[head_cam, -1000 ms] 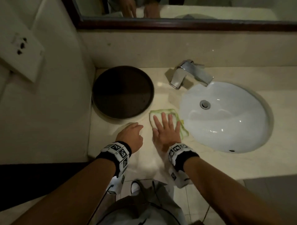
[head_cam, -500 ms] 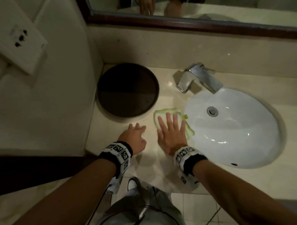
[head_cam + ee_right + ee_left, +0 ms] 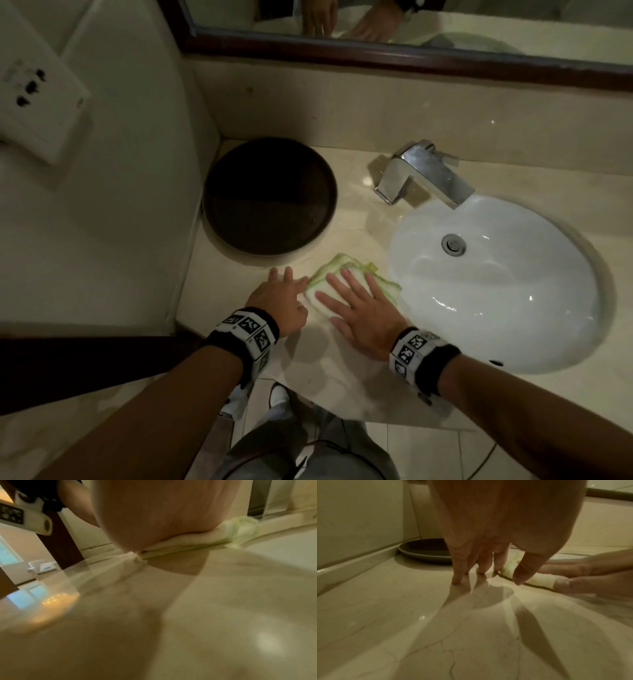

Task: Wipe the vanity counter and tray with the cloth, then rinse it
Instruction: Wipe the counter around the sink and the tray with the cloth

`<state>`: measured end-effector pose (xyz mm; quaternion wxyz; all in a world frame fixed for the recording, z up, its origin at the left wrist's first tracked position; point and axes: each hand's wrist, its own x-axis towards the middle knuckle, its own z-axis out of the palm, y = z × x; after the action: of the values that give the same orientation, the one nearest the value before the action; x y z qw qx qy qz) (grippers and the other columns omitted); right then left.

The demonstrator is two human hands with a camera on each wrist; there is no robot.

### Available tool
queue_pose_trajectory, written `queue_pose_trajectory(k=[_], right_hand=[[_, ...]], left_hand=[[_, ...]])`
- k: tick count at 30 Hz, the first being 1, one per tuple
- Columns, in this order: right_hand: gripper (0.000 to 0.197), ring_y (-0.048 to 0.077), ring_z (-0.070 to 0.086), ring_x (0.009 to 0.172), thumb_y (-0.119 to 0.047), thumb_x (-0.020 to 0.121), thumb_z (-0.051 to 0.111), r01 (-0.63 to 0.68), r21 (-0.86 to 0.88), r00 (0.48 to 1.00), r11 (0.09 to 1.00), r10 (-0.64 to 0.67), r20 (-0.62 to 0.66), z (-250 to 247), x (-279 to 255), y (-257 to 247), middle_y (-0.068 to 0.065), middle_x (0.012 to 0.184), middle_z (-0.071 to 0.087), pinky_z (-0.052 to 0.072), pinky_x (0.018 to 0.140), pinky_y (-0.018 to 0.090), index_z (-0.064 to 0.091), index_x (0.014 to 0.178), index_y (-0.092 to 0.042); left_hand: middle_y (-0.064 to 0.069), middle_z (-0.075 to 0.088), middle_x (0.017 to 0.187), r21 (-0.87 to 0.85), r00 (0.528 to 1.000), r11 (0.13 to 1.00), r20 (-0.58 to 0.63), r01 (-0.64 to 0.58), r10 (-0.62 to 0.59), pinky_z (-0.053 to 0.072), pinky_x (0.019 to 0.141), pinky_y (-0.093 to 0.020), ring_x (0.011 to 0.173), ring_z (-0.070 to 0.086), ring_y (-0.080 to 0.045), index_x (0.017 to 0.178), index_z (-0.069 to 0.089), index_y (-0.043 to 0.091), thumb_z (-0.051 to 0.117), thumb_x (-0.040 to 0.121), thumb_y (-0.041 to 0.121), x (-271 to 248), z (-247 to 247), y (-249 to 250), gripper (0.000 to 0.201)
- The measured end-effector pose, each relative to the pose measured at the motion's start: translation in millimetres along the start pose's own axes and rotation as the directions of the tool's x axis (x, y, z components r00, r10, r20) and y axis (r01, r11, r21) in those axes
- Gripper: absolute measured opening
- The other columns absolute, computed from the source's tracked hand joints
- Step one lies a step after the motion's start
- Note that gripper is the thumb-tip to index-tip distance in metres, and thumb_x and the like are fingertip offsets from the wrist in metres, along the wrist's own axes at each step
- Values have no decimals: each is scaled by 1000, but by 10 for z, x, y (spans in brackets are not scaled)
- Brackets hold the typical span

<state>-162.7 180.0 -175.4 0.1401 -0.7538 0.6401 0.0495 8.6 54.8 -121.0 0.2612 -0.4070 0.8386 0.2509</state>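
A folded white cloth with green edging (image 3: 346,274) (image 3: 238,530) (image 3: 539,580) lies flat on the beige marble counter (image 3: 342,377) between the tray and the basin. My right hand (image 3: 359,308) presses flat on it with straight, spread fingers. My left hand (image 3: 281,298) (image 3: 488,566) stands on its fingertips on the counter just left of the cloth, fingers straight, holding nothing. The round dark brown tray (image 3: 269,197) (image 3: 426,553) sits in the back left corner, bare.
A white oval basin (image 3: 496,284) lies to the right, with a chrome tap (image 3: 424,171) behind it. A wall (image 3: 102,205) bounds the counter on the left, with a socket plate (image 3: 34,96). A mirror frame (image 3: 376,58) runs along the back.
My right hand has slid the cloth a little leftward and toward me. My left hand's fingers have uncurled and now rest on the counter beside the cloth.
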Motion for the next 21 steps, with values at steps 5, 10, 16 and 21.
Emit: queue_pose_trajectory(k=[5,10,16,21], right_hand=[[55,29,3,150,-48,99,14,-91,-14,996,996,91,19,-190,325,558,2,163,9,-3,118,55,10,153,-38],[54,20,-17,149,-48,100,11,-294,60,955,954,290,69,-340,676,1073,-6,163,-13,-13,118,49,-7,150,-46],[59,30,-13,149,-48,96,7,-284,66,959,957,283,22,-274,517,750,3,164,-8,-8,117,54,0,154,-36],[57,38,6,149,-45,99,20,-95,45,995,994,96,-16,-81,159,297,10,162,14,8,115,64,19,154,-30]], left_hand=[[-3,4,163,1,1000,1000,14,14,-14,21,116,-43,149,2,-28,154,7,23,41,95,33,-11,18,-32,69],[-2,2,163,21,999,999,38,30,-30,20,116,-44,149,2,-28,154,7,25,39,94,33,21,27,-36,69],[-3,2,163,33,999,999,46,27,-29,21,116,-44,149,2,-28,154,7,23,41,93,32,19,29,-34,70],[-4,3,163,49,999,999,48,21,-23,22,116,-44,149,3,-30,154,7,22,40,95,33,19,-7,-2,70]])
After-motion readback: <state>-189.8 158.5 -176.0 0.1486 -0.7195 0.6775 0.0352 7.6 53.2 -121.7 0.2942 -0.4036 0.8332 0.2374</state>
